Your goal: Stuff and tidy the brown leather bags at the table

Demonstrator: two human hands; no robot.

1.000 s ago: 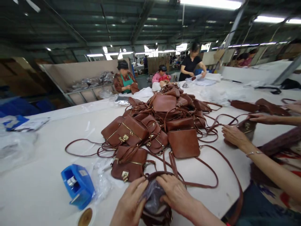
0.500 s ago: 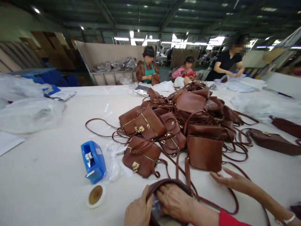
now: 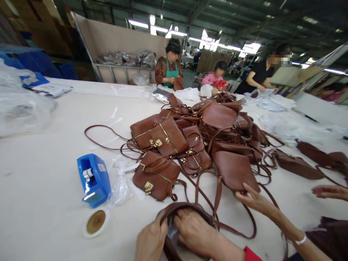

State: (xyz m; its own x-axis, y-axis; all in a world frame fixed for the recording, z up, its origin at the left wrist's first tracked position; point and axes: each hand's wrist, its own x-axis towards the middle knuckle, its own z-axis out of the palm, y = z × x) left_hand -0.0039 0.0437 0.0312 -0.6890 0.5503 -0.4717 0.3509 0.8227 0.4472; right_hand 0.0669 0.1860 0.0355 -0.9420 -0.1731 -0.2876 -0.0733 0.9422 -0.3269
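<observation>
Brown bag [image 3: 187, 206] is gaping open at the near side of the table [image 3: 49, 188], in front of a pile of bags [image 3: 193, 138]. The person's left hand [image 3: 150, 237] is pinching its left side, while the right hand [image 3: 193, 230] is resting inside, its fingertips hiding, so whether they are gripping anything is not showing. A blue tape dispenser [image 3: 101, 183] is standing to the left
</observation>
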